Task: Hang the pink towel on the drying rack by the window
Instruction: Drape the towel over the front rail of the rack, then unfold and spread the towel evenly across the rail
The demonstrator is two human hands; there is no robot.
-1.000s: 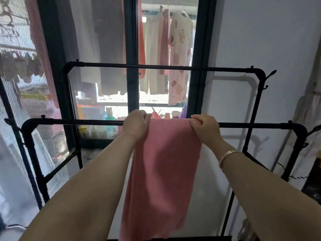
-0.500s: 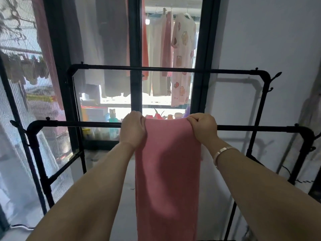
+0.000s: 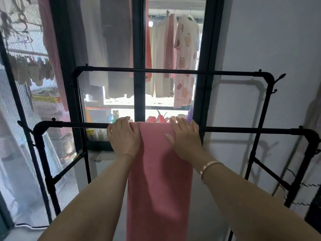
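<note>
While the pink towel (image 3: pixel 159 171) is draping over the near rail of the drying rack (image 3: pixel 73 124) by the window, the left hand (image 3: pixel 124 136) and right hand (image 3: pixel 186 136) are lying flat, fingers spread, pressing its top fold, so hanging is judged nearly complete, with only releasing left.

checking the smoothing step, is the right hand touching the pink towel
Touching: the head view shows the right hand lying flat, fingers spread, on the pink towel.

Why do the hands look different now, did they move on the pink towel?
Yes. Both the left hand and right hand have opened from pinching the pink towel at the near rack bar, lying flat, fingers spread over it.
</note>
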